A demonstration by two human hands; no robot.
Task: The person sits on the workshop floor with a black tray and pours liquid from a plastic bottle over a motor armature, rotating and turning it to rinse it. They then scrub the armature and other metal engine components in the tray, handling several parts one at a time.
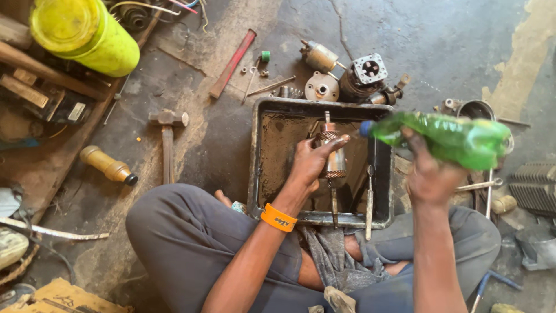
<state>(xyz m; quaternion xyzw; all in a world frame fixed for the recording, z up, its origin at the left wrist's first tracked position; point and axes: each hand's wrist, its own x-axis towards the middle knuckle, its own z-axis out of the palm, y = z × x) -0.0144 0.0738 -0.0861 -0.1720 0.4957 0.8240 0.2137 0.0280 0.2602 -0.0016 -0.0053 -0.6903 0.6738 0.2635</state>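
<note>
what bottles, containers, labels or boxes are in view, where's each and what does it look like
Green bottle: plastic, blue cap, tilted in the right hand over the tray.
Yellow container: top left, cylinder on its side, lime yellow.
Tan bottle: on the floor left of the hammer, black cap.
Cardboard box: bottom left, brown, printed.
Label: small pale patch on a dark block, left.
Wristband: orange, printed, on the left hand's wrist.

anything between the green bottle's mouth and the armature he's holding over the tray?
Nothing visible. The right hand tips the green bottle with its blue cap end toward the armature, gripped by the left hand over the black tray. The gap between cap and armature is open air.
</note>
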